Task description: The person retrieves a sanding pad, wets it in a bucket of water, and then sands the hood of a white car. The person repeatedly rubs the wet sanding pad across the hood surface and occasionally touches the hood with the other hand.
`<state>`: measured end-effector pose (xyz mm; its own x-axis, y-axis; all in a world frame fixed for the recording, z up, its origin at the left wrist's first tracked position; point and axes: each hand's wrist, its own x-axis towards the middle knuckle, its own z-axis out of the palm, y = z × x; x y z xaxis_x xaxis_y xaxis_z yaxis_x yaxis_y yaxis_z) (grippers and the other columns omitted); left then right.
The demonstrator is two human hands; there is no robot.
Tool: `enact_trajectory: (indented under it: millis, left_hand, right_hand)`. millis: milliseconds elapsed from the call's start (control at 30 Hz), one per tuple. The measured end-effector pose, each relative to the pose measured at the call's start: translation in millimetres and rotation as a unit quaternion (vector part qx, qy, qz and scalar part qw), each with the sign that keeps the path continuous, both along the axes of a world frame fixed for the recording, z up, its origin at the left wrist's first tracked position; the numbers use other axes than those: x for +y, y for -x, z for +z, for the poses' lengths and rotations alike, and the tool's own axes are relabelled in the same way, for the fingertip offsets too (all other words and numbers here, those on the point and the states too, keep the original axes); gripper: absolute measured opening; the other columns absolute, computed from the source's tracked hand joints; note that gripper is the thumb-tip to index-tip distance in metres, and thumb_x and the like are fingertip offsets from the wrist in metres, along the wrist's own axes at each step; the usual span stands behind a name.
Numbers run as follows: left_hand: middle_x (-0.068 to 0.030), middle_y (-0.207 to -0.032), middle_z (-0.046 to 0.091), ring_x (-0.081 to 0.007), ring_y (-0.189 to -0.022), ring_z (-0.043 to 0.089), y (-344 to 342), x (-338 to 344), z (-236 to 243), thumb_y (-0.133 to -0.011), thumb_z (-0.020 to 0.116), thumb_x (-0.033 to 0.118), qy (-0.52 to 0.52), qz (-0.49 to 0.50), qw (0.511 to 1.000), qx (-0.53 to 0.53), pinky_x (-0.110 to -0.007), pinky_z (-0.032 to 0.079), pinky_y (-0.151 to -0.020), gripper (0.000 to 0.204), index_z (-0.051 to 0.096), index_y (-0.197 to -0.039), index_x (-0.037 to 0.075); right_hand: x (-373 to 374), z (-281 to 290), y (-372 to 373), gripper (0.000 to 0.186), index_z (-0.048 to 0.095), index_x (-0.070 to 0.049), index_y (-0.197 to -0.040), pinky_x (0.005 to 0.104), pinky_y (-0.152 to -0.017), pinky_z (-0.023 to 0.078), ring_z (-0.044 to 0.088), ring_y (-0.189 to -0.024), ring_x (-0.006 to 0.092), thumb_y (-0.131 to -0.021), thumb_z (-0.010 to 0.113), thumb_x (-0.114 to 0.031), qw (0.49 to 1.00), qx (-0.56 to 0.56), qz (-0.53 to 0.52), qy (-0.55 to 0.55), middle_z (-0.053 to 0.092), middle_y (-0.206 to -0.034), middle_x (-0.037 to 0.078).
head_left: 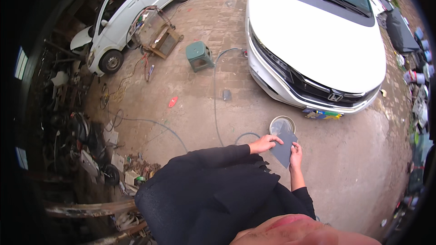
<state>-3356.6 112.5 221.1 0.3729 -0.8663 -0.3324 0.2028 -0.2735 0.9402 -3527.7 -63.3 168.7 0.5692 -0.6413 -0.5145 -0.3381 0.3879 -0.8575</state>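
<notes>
In front of my body, a thin dark grey sheet of sandpaper (pixel 284 152) is held at a slant, one corner pointing down. My left hand (pixel 265 144) grips its left edge, with fingers lying over the upper face. At the right edge, my right hand (pixel 295 155) pinches the sheet between thumb and fingers. Just beyond, a round pale bucket (pixel 271 126) stands on the ground, holding what looks like water. The sheet's upper corner overlaps the bucket's opening in view; whether they touch, I cannot tell.
A white car (pixel 318 31) stands ahead to the right, a silver car (pixel 136 4) far left. Between them are a green stool (pixel 199 54) and a cart (pixel 161 36). A hose (pixel 215 95) crosses the ground. Clutter lines both sides, including a plastic tub (pixel 414 77).
</notes>
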Motion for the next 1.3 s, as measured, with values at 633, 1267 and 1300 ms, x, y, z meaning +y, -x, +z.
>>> enact_trajectory:
  millis: [633, 1267, 1300]
  left_hand:
    - [-0.0084, -0.129, 0.074, -0.0183, -0.121, 0.072, -18.5, -50.7, -29.7, -0.105, 0.069, 0.013, 0.001, 0.101, 0.938, 0.332, -0.037, 0.06, -0.098, 0.03, 0.071, -0.134, 0.005]
    - [-0.003, -0.109, 0.071, -0.0101, -0.074, 0.054, 68.2, -64.7, -35.3, -0.107, 0.061, 0.012, -0.13, 0.214, 0.847, 0.47, -0.025, 0.042, -0.065, 0.032, 0.068, -0.136, 0.002]
    - [-0.0043, -0.111, 0.071, -0.0108, -0.074, 0.054, 70.3, -62.6, -42.5, -0.108, 0.06, 0.014, -0.127, 0.216, 0.84, 0.482, -0.026, 0.042, -0.065, 0.032, 0.068, -0.136, 0.002]
  right_hand:
    - [-153.7, -15.9, -63.7, 0.023, 0.074, 0.004, -0.097, 0.0439, -0.067, 0.059, 0.074, -0.069, 0.0307, -0.097, 0.069, -0.018, 0.859, 0.026, 0.404, 0.313, 0.073, -0.08, 0.019]
    - [-200.6, -24.4, -38.0, 0.05, 0.078, -0.014, -0.118, 0.0428, -0.088, 0.055, 0.061, -0.1, 0.0301, -0.069, 0.083, -0.004, 0.711, -0.185, 0.586, 0.34, 0.061, -0.101, 0.007]
    - [-196.5, -30.3, -34.6, 0.052, 0.077, -0.014, -0.118, 0.0426, -0.091, 0.055, 0.061, -0.103, 0.0302, -0.068, 0.083, -0.002, 0.711, -0.145, 0.61, 0.318, 0.061, -0.103, 0.006]
